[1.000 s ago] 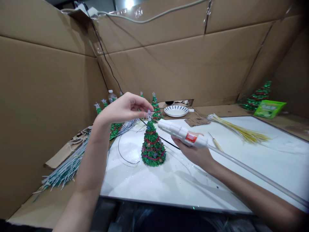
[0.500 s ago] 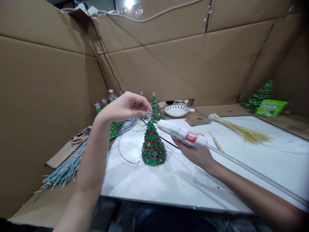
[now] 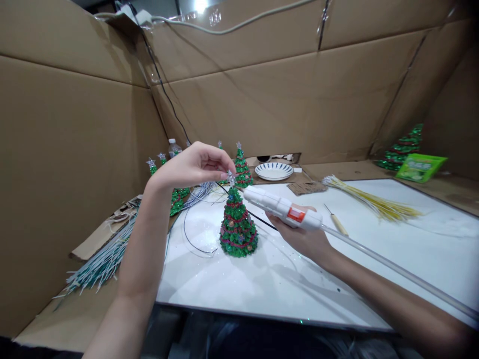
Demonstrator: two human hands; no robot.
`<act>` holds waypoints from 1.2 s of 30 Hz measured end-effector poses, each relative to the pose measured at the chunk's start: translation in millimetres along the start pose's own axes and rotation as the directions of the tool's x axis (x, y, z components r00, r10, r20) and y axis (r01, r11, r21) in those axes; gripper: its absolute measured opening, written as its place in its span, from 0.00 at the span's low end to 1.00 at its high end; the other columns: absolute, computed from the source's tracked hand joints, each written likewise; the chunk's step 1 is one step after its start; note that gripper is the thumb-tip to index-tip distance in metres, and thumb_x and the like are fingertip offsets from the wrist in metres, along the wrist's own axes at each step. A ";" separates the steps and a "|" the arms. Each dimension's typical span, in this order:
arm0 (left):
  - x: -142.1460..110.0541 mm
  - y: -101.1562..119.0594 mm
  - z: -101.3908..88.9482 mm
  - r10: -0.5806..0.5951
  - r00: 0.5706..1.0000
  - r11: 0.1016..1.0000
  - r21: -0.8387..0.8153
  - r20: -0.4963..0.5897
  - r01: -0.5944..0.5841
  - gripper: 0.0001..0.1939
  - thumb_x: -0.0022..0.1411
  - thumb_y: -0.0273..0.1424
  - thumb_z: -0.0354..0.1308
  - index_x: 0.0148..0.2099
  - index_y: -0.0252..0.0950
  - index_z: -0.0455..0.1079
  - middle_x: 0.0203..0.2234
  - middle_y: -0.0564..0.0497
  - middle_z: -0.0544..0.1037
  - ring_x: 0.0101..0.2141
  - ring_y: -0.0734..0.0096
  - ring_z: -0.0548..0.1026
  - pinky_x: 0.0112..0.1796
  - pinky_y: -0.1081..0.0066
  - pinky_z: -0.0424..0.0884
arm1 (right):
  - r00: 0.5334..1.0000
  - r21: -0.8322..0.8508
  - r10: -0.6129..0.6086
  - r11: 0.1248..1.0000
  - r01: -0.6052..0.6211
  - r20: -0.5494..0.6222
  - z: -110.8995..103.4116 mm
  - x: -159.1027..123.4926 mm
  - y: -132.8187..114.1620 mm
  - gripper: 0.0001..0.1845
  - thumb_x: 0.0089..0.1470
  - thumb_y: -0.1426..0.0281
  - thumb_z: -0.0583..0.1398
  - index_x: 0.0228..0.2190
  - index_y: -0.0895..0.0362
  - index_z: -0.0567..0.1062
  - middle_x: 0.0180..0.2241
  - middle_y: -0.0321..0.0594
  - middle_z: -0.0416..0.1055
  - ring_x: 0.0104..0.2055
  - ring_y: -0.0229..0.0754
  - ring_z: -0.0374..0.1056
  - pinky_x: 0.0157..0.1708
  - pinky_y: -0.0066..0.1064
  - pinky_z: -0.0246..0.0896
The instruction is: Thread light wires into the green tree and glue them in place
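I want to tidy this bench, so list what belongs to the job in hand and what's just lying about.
In the job:
star, in the left fingers
decorated tree beneath it
white glue gun, in the right hand

Apparently just lying about:
patterned plate
green packet
wooden-handled pointed tool
yellow-and-white bundle

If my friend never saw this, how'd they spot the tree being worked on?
Find the white board. Left of its middle, a green tree stands by the white glue gun. Only this one's star is pinched by the left hand.
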State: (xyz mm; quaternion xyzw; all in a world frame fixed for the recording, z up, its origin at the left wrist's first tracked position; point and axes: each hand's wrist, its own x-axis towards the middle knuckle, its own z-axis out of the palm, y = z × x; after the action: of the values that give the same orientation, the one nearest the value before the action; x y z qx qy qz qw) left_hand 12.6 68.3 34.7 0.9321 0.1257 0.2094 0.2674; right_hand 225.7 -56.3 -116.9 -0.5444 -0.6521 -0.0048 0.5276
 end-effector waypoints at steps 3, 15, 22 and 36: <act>-0.3 -1.0 -0.8 -0.007 1.000 1.000 -0.017 0.001 0.007 0.08 0.56 0.26 0.62 0.39 0.32 0.77 0.32 0.47 0.80 0.33 0.72 0.77 0.35 0.75 0.75 | 1.000 -0.012 0.004 1.000 -0.004 0.000 0.5 0.1 0.6 0.16 0.54 0.63 0.59 0.19 0.56 0.66 0.16 0.32 0.61 0.20 0.33 0.57 0.20 0.25 0.54; -1.6 -5.4 -4.1 0.003 1.000 0.999 -0.042 0.021 -0.002 0.07 0.56 0.27 0.62 0.38 0.33 0.77 0.33 0.46 0.80 0.35 0.70 0.78 0.37 0.73 0.76 | 0.999 -0.042 0.032 0.999 -0.032 0.001 0.0 0.1 -0.5 0.19 0.55 0.60 0.58 0.18 0.55 0.64 0.15 0.32 0.60 0.19 0.34 0.55 0.20 0.26 0.53; -0.6 -3.6 -3.1 -0.011 1.000 0.999 -0.043 0.003 0.011 0.08 0.55 0.27 0.63 0.39 0.32 0.77 0.33 0.46 0.80 0.34 0.71 0.78 0.37 0.74 0.76 | 0.991 -0.168 0.127 0.977 -0.134 -0.052 -8.2 8.0 6.8 0.18 0.56 0.57 0.57 0.21 0.54 0.66 0.19 0.35 0.66 0.22 0.38 0.61 0.23 0.28 0.54; 1.4 -5.9 -2.3 -0.047 0.997 0.998 -0.033 -0.054 0.045 0.11 0.53 0.29 0.65 0.40 0.32 0.78 0.31 0.47 0.81 0.33 0.69 0.80 0.35 0.73 0.77 | 0.746 -0.666 0.468 0.744 -0.045 0.473 -23.5 35.8 75.8 0.24 0.42 0.72 0.58 0.46 0.54 0.70 0.41 0.49 0.74 0.42 0.51 0.69 0.28 0.30 0.48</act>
State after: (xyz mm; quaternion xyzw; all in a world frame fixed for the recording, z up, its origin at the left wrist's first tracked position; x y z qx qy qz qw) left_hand 12.0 74.6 33.7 0.9185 0.1510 0.2306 0.2834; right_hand 301.3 -13.8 -124.7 -0.7459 -0.6609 0.0371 0.0734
